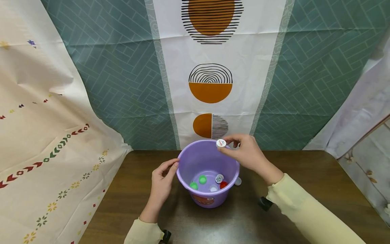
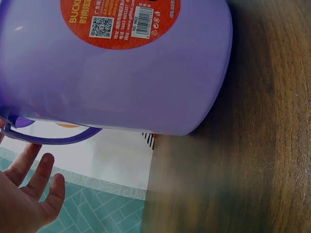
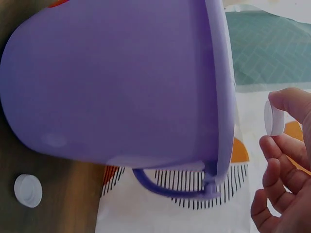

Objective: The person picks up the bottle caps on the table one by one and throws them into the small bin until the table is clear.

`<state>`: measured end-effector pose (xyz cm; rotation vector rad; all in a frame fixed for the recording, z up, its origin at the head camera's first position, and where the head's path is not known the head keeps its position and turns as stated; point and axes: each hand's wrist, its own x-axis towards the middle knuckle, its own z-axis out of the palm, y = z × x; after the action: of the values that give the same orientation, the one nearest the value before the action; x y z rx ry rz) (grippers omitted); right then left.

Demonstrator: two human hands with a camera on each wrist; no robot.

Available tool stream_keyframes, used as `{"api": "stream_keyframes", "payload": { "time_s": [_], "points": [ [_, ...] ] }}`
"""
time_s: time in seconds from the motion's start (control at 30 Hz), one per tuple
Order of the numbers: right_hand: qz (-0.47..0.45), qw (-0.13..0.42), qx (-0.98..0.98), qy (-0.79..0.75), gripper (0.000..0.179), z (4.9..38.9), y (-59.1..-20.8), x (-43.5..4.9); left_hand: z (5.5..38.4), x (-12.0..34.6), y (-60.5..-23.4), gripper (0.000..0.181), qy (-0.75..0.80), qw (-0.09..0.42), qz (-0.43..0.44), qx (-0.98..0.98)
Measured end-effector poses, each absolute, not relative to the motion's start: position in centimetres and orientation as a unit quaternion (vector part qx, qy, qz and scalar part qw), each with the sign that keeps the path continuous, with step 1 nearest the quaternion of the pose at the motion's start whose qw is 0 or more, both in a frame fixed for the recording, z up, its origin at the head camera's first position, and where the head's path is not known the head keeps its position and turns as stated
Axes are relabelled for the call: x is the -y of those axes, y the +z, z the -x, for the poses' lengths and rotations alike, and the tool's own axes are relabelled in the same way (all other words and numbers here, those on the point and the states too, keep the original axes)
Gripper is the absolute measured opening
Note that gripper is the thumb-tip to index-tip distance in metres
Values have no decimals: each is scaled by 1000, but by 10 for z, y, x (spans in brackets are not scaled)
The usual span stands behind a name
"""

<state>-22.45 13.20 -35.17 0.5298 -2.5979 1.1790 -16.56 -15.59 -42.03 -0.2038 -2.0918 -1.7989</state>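
Note:
A purple bucket (image 1: 207, 159) stands on the table, a red label on its front and its handle hanging down behind. My left hand (image 1: 163, 178) pinches the left side of the rim between thumb and fingers; in the left wrist view its other fingers (image 2: 41, 177) spread out beside the handle. Above the right part of the rim, my right hand (image 1: 246, 152) pinches a white bottle cap (image 1: 220, 143) with a printed top by its edge. Inside the bucket lie green caps (image 1: 202, 179), a red cap (image 1: 223, 184) and white caps (image 1: 219, 178).
Another white cap (image 3: 28, 191) lies on the brown wooden table (image 1: 128, 193), just right of the bucket. A patterned curtain (image 1: 122, 84) hangs behind the table's back edge. Pale cloths hang at the left and right sides.

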Motion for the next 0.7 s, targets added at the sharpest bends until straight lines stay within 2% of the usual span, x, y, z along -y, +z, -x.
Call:
{"api": "stream_keyframes", "payload": {
  "time_s": [0.37, 0.7],
  "points": [
    [-202, 87, 882, 417, 29, 234, -349, -114, 166, 156, -421, 23, -642, 188, 76, 739],
    [-221, 85, 873, 427, 28, 236, -351, -102, 166, 157, -422, 23, -645, 189, 76, 737]
  ]
}}
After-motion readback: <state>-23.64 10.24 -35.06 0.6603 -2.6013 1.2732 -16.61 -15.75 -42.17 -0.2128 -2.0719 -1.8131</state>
